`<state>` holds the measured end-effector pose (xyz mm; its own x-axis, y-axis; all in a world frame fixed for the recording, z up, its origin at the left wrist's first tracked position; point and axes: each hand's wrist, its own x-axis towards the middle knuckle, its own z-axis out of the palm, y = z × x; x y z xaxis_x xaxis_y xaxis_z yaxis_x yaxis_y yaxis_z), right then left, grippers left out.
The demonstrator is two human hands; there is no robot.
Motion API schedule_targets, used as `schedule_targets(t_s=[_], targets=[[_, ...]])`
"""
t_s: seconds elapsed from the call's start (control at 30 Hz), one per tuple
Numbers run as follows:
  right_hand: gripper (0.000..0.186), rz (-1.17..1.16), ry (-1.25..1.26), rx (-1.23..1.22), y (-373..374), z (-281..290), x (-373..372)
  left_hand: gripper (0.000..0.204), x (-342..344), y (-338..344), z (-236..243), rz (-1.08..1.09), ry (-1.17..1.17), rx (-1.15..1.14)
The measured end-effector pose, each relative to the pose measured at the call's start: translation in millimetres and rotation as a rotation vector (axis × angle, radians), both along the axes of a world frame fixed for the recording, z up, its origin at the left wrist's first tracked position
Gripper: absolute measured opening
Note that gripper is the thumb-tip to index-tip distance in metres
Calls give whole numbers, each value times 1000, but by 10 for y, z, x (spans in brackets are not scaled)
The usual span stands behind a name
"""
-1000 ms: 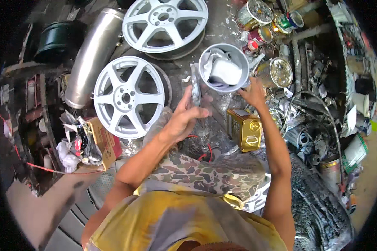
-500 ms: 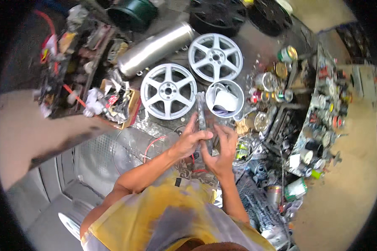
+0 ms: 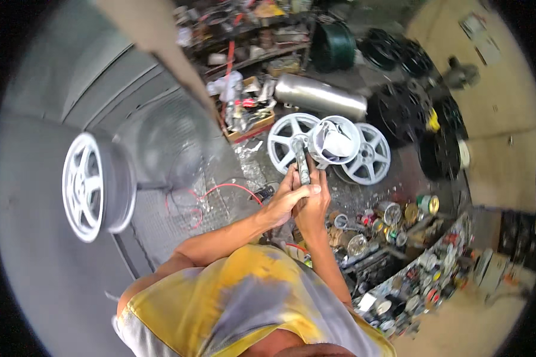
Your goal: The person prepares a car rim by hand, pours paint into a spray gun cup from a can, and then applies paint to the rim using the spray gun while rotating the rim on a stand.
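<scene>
A grey, paint-stained spray gun is between my two hands, pointing away from me. Beside its far end is a wide white cup with white and grey crumpled-looking contents; how the two join is hidden. My left hand is closed around the gun from the left, thumb lying across it. My right hand wraps it from the right, fingers partly hidden behind it. Beyond the cup, two white spoked wheel rims lie on the floor, the left rim and the right rim, partly covered by the cup.
Another white rim stands upright at the left. A red hose crosses the floor to my left. Behind lie a silver cylinder and a box of scraps. Black rims stand far right; paint cans crowd the near right.
My view has turned left, bringing the upright rim into sight. My right hand has closed in around the spray gun beside my left. The cup now overlaps the floor rims.
</scene>
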<state>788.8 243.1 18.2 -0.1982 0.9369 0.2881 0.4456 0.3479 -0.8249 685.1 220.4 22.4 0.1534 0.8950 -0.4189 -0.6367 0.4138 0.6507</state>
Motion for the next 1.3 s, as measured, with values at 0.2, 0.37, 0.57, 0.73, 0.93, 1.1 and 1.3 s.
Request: schedule_targets(t_s=[0.2,0.37,0.57,0.73,0.93,1.1,1.3], targets=[[53,375,39,-160,-361,137,-468,108,-953,-800,55,37,586,-138],[48,758,19,-242,-653,90,-973,102,-1649,-1404,286,293,1339,-76],[48,1000,-90,-207,-932,-75,-1578,93,-2218,-2016,216,52,1421,-265],[45,1128,-98,-117,-1208,-71,-2156,104,-2679,-2430,81,166,1272,-238],[44,1133,-48,-144,-1428,-56,-2764,109,-3125,-2683,125,180,1250,-366],[42,1095,-50,-163,-1526,-86,-3139,120,-3530,-2698,135,206,1182,-303],[41,1058,-102,-194,-1534,-132,-3400,120,-3895,-2661,-134,145,1182,-273]])
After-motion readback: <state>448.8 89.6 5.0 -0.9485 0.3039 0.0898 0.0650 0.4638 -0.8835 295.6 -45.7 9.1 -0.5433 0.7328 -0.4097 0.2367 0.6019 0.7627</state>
